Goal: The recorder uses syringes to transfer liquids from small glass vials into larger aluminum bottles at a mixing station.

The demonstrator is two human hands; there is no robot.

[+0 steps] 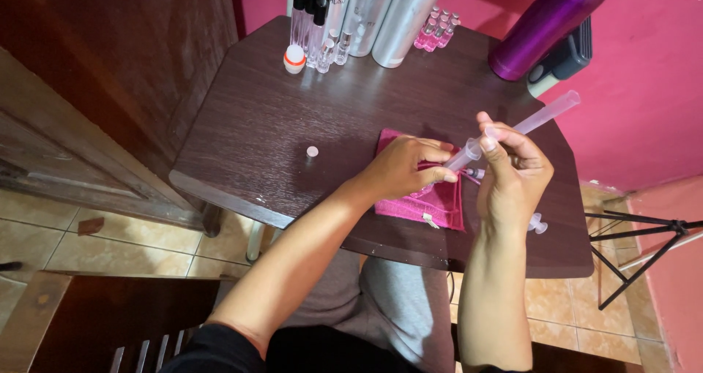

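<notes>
My right hand point(512, 175) grips a large clear plastic syringe point(538, 117) whose plunger end sticks up to the right. My left hand point(406, 168) is closed around a small item at the syringe's tip, over a folded pink cloth point(432, 204); the item itself is hidden by my fingers. The cloth lies on a dark brown table point(293, 117). A small white cap point(313, 152) stands on the table to the left of my left hand. A small clear piece point(538, 224) lies by my right wrist.
At the table's far edge stand tall silver bottles point(395, 14), slim clear vials with black caps point(307, 21), a white and orange roller ball point(294, 58) and small pink-filled vials point(436, 29). A purple hair dryer point(549, 21) rests far right. A black tripod point(644, 241) stands right.
</notes>
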